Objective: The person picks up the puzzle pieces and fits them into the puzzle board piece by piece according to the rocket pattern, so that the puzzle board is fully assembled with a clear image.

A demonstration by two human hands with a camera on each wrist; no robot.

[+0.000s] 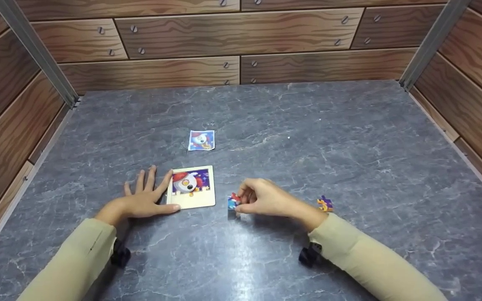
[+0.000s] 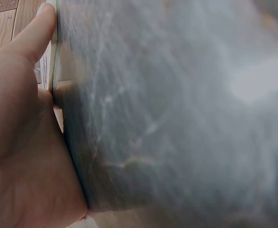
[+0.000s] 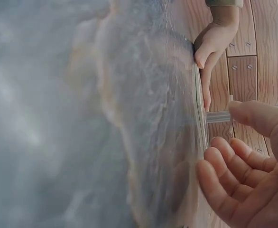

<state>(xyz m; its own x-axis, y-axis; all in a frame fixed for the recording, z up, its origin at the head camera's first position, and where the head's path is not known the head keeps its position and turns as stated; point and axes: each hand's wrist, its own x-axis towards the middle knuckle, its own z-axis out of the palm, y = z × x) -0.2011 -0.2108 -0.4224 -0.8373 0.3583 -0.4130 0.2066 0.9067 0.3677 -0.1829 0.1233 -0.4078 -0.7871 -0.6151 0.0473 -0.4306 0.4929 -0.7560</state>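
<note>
A cream puzzle board [image 1: 197,202] lies on the grey tabletop, its upper part filled with a red, white and purple picture and its lower strip bare. My left hand [image 1: 144,200] rests at its left side with fingers spread, the thumb on the lower left corner and the index finger by the upper left. To the right of the board, my right hand [image 1: 262,196] pinches a blue and red puzzle piece [image 1: 233,201] between thumb and fingers, just over the tabletop. In the right wrist view the right hand's [image 3: 248,175] fingers are curled and the thumb extends above them.
A small picture card [image 1: 201,140] with a similar design lies behind the board. Another puzzle piece [image 1: 325,204], purple and orange, sits beyond the right forearm. Wood-patterned walls [image 1: 241,37] enclose the tabletop at the back and both sides.
</note>
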